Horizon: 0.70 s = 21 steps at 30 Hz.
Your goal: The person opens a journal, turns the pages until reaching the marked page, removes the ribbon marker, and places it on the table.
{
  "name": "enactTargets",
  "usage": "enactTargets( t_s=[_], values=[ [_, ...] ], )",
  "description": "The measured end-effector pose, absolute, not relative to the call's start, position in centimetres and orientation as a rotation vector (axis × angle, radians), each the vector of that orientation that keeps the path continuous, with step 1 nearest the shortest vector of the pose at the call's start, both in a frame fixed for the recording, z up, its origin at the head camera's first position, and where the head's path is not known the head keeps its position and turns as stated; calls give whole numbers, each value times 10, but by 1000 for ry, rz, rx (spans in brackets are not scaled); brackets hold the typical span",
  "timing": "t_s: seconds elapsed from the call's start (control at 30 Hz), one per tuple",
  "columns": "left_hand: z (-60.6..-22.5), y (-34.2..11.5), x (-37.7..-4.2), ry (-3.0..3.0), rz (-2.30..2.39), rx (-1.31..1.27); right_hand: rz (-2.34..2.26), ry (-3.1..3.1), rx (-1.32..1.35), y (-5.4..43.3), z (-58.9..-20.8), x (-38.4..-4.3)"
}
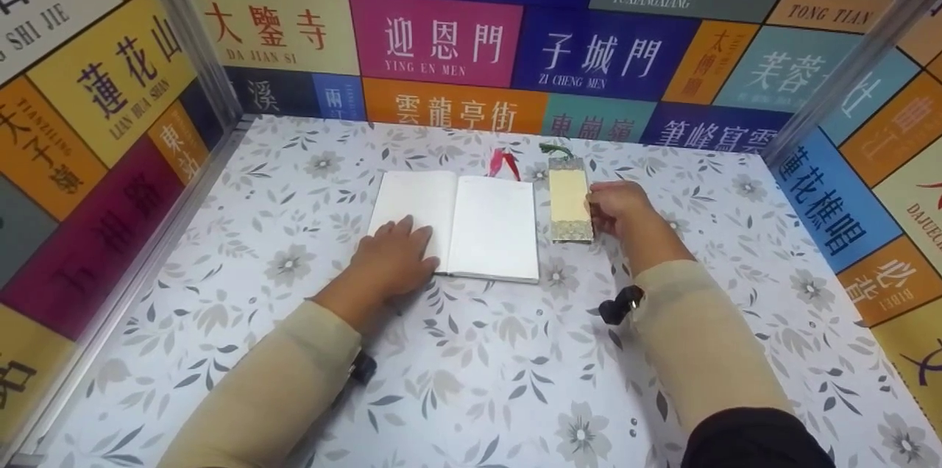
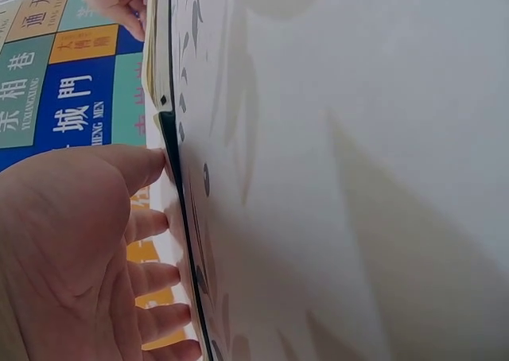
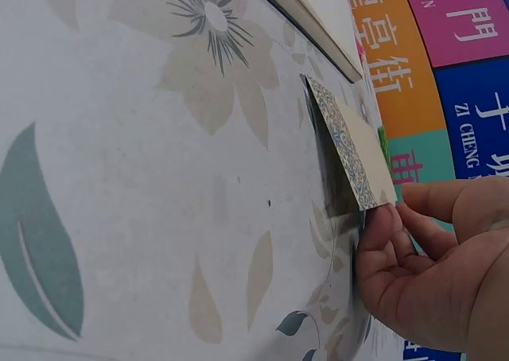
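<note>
An open notebook point(image 1: 493, 229) with blank white pages lies on the table. My left hand point(image 1: 394, 254) rests on its left page, fingers spread; in the left wrist view the fingertips point(image 2: 163, 277) press on the page near the edge. To the right of the notebook is a cream bookmark point(image 1: 569, 192) with patterned ends and a green tassel point(image 1: 557, 150) at the top. My right hand point(image 1: 618, 207) pinches the bookmark's right edge between thumb and fingers. In the right wrist view that side of the bookmark point(image 3: 346, 142) is tilted up off the tabletop.
A red and pink ribbon tassel point(image 1: 504, 162) sticks out behind the notebook's top edge. The table point(image 1: 478, 394) has a floral cover. Panels with street names point(image 1: 434, 37) stand around the back and sides, with clear corner posts point(image 1: 184, 26). A small black device sits at each wrist.
</note>
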<state>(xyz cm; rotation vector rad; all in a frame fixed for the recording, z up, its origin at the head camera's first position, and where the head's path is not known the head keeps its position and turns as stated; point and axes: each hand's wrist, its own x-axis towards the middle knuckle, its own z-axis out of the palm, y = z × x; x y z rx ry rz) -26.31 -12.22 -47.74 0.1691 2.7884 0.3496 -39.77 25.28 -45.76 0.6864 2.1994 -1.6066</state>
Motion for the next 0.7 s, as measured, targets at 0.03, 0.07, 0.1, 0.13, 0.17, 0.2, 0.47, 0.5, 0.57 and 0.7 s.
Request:
enactTargets(
  t_s=[0.03, 0.07, 0.1, 0.13, 0.17, 0.2, 0.47, 0.5, 0.57, 0.7],
  values=[
    [-477, -122, -264, 2787, 348, 167, -1609, 2201, 694, 253, -457, -397],
    [-478, -122, -264, 2785, 344, 165, -1615, 2197, 695, 253, -457, -397],
    [-478, -122, -265, 2784, 343, 161, -1617, 2198, 695, 253, -456, -396],
    [-478, -122, -265, 2784, 342, 157, -1621, 2199, 695, 253, -456, -396],
    [-478, -122, -265, 2782, 344, 156, -1623, 2201, 690, 253, -456, -395],
    [-478, -121, -265, 2780, 345, 154, -1626, 2204, 684, 252, -455, -394],
    [-473, -120, -265, 2778, 312, 163, -1560, 2311, 528, 245, -453, -382],
    [-473, -120, -266, 2771, 315, 156, -1556, 2322, 502, 243, -452, -379],
    [-473, -119, -267, 2755, 328, 140, -1543, 2346, 453, 237, -450, -375],
    [-474, -117, -269, 2732, 347, 124, -1486, 2403, 325, 225, -448, -366]
  ],
)
